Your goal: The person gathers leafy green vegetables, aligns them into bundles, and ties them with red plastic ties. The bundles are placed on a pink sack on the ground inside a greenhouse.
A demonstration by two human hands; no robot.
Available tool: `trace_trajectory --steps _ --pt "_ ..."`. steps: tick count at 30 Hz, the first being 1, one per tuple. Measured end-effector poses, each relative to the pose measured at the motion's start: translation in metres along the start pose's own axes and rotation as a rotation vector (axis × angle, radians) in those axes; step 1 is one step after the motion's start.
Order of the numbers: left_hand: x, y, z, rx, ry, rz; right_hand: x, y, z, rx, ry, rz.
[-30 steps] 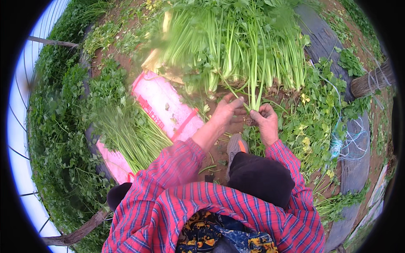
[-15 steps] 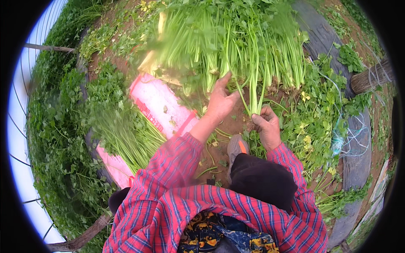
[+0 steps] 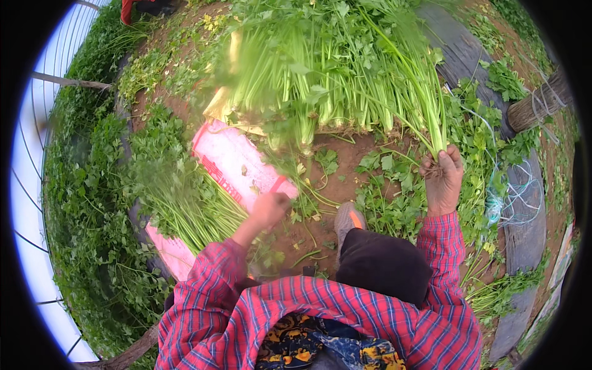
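Note:
My right hand (image 3: 443,179) is closed round the root end of a celery plant (image 3: 436,117), whose pale green stalks lean up and away to the left. Its brown roots poke out by my fingers. Lower and to the left, my left hand (image 3: 271,209) is curled closed beside the edge of a pink-and-white printed sheet (image 3: 240,163); whether anything is inside the fingers is hidden. Ahead of both hands lies a big pile of celery (image 3: 333,92), with root ends toward me. Another bundle of celery (image 3: 197,209) rests on the sheet at left.
Trimmed leaves and stalks (image 3: 388,176) litter the brown soil. At right are a wooden post (image 3: 539,102), a tangle of pale blue twine (image 3: 521,197) and dark plastic sheeting (image 3: 524,246). My shoe (image 3: 349,222) stands between my hands. A person's red sleeve (image 3: 127,11) shows at the far left.
My right hand has carried the celery plant to the right, off the front of the pile. My left hand has left the stalks and moved back down to the left, its fingers now curled.

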State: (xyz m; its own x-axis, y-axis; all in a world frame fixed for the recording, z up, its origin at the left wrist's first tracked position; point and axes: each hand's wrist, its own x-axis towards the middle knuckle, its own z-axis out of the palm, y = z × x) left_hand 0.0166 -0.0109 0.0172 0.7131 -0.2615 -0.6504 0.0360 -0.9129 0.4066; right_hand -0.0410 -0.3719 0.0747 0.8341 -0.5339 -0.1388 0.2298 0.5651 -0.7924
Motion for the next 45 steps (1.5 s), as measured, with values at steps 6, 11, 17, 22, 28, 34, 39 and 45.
trace_trajectory --steps 6,11,17,22,28,34,39,45 --pt "-0.009 0.066 0.05 0.122 -0.105 0.311 -0.008 0.052 0.015 -0.495 -0.16 0.094" --pt "0.028 0.125 0.016 -1.147 -0.346 0.173 -0.047 0.072 0.024 -0.982 -0.641 0.121" --pt "0.028 0.153 -0.027 -1.52 -0.352 0.225 0.047 0.059 -0.04 -1.226 -0.074 -0.128" --pt "0.03 0.125 -0.043 -1.678 -0.335 0.356 0.154 0.081 -0.123 -1.627 0.336 -0.018" --pt "0.045 0.109 -0.026 -1.706 -0.234 -0.2 0.176 0.057 -0.108 -1.755 0.09 0.286" --pt "0.034 0.116 -0.036 -1.74 -0.166 0.169 0.12 0.027 -0.061 -0.64 0.03 0.182" --pt "0.018 0.12 -0.027 -1.695 -0.207 0.152 0.089 0.071 -0.039 -1.681 -0.215 0.169" --pt "-0.005 0.109 -0.032 -1.776 -0.154 0.238 0.033 -0.002 0.004 -0.465 -0.227 -0.083"
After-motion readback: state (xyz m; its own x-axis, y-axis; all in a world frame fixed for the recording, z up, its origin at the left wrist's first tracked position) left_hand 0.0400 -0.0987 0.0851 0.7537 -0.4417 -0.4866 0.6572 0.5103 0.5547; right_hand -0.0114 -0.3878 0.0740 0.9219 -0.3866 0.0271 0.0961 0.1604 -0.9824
